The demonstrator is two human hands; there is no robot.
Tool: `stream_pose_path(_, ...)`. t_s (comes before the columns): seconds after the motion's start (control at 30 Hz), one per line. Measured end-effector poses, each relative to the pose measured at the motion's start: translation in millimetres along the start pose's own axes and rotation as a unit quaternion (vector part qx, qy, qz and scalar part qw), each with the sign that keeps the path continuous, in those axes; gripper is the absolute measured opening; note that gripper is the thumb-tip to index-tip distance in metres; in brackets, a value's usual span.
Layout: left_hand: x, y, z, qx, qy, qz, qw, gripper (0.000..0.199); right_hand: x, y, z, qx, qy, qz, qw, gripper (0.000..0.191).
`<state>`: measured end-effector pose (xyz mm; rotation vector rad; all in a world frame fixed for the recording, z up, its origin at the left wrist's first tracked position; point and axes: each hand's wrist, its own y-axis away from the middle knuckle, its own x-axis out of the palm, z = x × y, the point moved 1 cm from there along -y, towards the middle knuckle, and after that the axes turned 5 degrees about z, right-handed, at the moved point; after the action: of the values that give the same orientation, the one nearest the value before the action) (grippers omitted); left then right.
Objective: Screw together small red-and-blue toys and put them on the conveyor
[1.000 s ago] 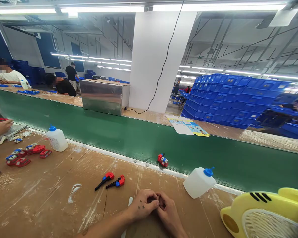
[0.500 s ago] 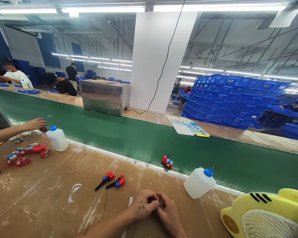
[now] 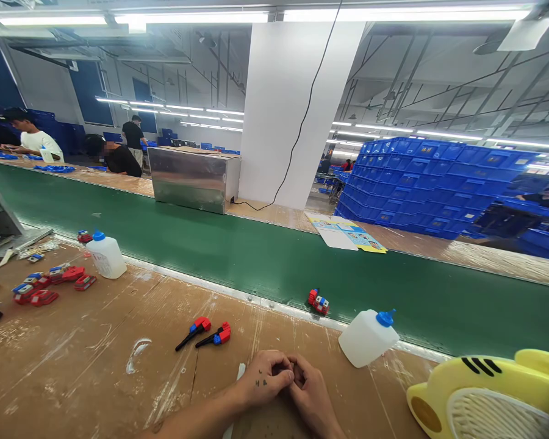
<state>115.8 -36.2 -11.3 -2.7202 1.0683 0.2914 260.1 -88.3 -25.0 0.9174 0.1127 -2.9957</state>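
red toy [image 3: 319, 302] slid rightward; fingers [image 3: 284, 379] touching

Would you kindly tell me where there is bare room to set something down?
Scuffs aside, the brown bench is free between the left bottle and the two black-ended pieces; the green belt is bare in front of the silver box. Far left is crowded with red parts; room is tighter between the right hand and right bottle.

The left hand [image 3: 266, 378] and right hand [image 3: 312, 393] hide their palms.
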Motion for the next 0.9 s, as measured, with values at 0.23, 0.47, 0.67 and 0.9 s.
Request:
stream_pose_path(0.23, 0.0, 0.3, 0.6, 0.000, -0.008, 0.006, 1.000, 0.013, -1.2, 0.4, 4.2, -0.002, -0.011, 0.001, 1.000, 0.026)
stream_pose_path(0.47, 0.2, 0.2, 1.9, -0.004, -0.012, 0.007, 1.000, 0.013, -0.6, 2.6, 3.0, 0.000, -0.016, 0.005, 1.000, 0.026)
stream_pose_path(0.67, 0.0, 0.1, 2.1, -0.001, -0.021, 0.013, 1.000, 0.015, -0.9, 0.9, 3.9, -0.003, -0.009, 0.000, 1.000, 0.025)
stream_pose_path(0.9, -0.3, 0.6, 0.8, -0.002, -0.017, 0.010, 1.000, 0.015, -0.8, 1.2, 5.3, -0.001, -0.002, 0.002, 1.000, 0.025)
